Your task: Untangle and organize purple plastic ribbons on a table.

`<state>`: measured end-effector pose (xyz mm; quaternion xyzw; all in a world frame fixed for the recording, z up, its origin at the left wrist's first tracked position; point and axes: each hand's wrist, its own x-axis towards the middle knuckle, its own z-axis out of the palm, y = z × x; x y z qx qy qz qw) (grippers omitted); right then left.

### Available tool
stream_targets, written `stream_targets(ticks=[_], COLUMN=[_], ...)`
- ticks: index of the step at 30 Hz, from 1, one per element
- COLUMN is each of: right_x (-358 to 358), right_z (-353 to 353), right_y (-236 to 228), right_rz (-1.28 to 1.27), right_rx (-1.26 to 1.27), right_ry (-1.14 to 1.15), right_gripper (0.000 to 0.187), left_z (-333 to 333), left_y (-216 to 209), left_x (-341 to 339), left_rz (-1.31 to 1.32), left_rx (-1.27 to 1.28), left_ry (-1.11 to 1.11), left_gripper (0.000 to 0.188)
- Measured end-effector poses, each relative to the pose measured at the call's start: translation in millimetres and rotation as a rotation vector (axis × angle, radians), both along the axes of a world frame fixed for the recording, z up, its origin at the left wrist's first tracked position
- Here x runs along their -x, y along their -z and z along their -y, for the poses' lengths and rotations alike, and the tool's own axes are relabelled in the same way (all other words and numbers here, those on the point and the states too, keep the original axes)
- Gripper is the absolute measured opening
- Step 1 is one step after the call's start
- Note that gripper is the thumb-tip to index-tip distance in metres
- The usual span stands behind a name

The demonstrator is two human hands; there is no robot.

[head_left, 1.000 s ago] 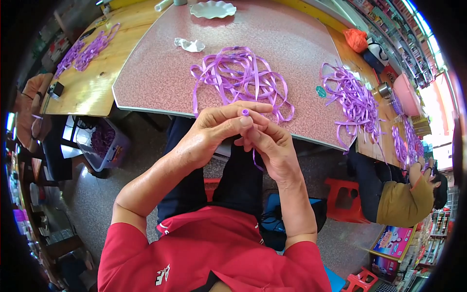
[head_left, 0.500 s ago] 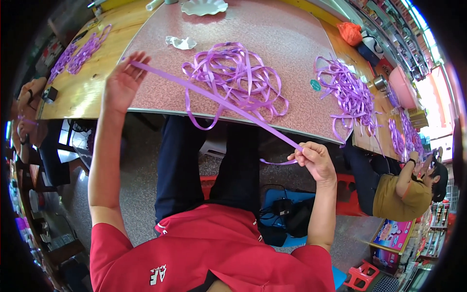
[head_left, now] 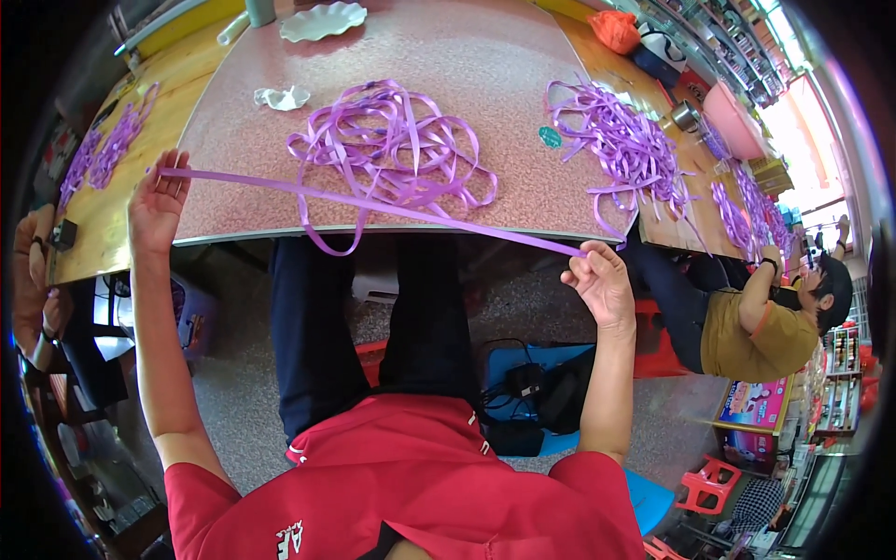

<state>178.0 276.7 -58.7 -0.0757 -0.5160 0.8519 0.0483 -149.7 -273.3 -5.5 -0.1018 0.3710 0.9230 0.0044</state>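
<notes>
A flat purple ribbon (head_left: 467,224) is stretched taut between my two hands, slanting down to the right across the table's near edge. My left hand (head_left: 157,210), palm toward me, grips its left end at the fingers. The other end is pinched between the thumb and fingers of my right hand (head_left: 602,285), just off the table edge. Beyond the stretched ribbon lies a loose heap of purple ribbon (head_left: 397,182) on the pink speckled table (head_left: 467,56). One loop from the heap hangs over the near edge.
A denser ribbon heap (head_left: 625,145) lies at the table's right corner. Crumpled white material (head_left: 282,98) and a scalloped white dish (head_left: 323,22) sit farther back. A pink basin (head_left: 733,121) stands at right. Co-workers sit on both sides, one in a mustard shirt (head_left: 761,336).
My hands have spread farther apart, and the right has risen toward the table's edge. The ribbon slopes less, and the short tail below my right hand no longer shows. The view has shifted rightward.
</notes>
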Motion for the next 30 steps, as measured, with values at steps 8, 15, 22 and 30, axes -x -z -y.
stream_targets(ticks=[8,15,22,30], right_x=[-4,-11,10,32], right_z=[8,21,74,157], right_y=[-26,-59,-86,-101], right_rz=[-0.405,-0.522,-0.555,-0.222], right_rx=[0.403,0.291,-0.065,-0.482], right_ry=[-0.066,-0.035,0.041,-0.027], right_gripper=[0.036,0.033,0.02,0.02], left_z=[35,-24,-121,-175], left_y=[40,12,-37,-43], left_x=[19,-40,-157,-201], left_rz=[-0.249,-0.282,-0.381,-0.411], left_rx=[-0.208,-0.185,0.33,0.397], left_ry=[0.405,0.434,0.677,1.073], left_gripper=[0.035,0.031,0.03,0.025])
